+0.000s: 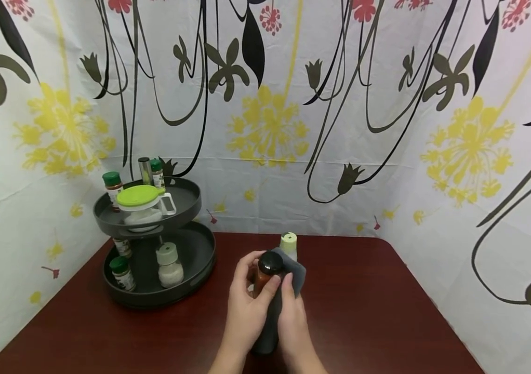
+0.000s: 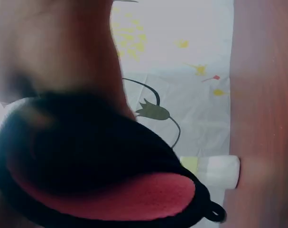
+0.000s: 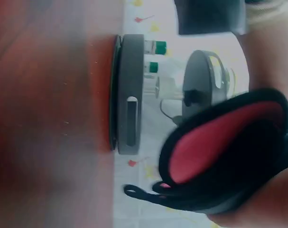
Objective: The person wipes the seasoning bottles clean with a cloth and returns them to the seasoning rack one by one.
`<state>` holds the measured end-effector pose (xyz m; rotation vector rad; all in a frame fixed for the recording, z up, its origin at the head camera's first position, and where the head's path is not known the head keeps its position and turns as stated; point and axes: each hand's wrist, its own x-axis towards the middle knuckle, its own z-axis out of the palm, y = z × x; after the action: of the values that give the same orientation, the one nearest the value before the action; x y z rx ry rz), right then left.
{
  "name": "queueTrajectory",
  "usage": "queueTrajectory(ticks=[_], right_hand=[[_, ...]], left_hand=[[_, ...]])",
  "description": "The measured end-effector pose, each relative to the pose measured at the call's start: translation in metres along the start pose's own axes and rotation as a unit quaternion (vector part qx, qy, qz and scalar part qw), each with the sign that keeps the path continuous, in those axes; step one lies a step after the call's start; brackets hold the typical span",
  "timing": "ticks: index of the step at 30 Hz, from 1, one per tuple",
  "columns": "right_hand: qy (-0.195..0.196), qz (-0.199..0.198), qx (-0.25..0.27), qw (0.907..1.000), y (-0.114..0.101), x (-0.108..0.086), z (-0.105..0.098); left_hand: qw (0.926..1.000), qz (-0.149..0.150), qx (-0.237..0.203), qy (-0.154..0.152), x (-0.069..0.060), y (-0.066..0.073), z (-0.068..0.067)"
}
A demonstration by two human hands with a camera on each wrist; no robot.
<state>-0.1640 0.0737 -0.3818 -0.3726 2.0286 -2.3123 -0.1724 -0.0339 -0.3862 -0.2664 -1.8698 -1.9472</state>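
Note:
Both hands are together over the front middle of the table in the head view. The left hand [image 1: 246, 307] grips a bottle [image 1: 261, 281] with a black cap and reddish-brown contents near its top. A grey cloth [image 1: 298, 275] is held against the bottle's far right side by the right hand [image 1: 292, 321]. Between the palms a dark shape runs down; I cannot tell whether it is the bottle's lower part or hanging cloth. Just behind the hands stands a shaker [image 1: 289, 242] with a pale yellow-green lid. Dark wrist straps largely block both wrist views.
At the left stands a two-tier grey turntable [image 1: 207, 262]. Its upper tier bears a lime-lidded container [image 1: 140, 196] and small spice jars; the lower has green-capped jars [image 1: 122, 272] and a pale-lidded shaker [image 1: 170, 267]. A patterned cloth backdrop [image 1: 270, 197] surrounds the brown table [image 1: 368, 311].

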Motion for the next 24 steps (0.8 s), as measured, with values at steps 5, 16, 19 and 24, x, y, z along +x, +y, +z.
queueTrajectory(ticks=[5,16,19,24], right_hand=[[0.019,-0.041,-0.049,0.9977,-0.016,0.000,0.001],[-0.007,-0.016,-0.019,0.9997,0.003,0.000,0.000],[0.012,-0.036,-0.023,0.9990,-0.005,0.001,-0.002],[0.032,-0.119,-0.042,0.9916,-0.011,-0.002,0.004]], left_hand=[[0.9995,-0.023,-0.024,-0.001,0.000,-0.002,0.001],[0.9991,0.011,-0.006,0.040,0.001,0.000,-0.001],[0.9996,0.003,-0.015,0.026,0.001,0.001,0.000],[0.9993,0.001,-0.036,0.012,0.000,0.005,0.001]])
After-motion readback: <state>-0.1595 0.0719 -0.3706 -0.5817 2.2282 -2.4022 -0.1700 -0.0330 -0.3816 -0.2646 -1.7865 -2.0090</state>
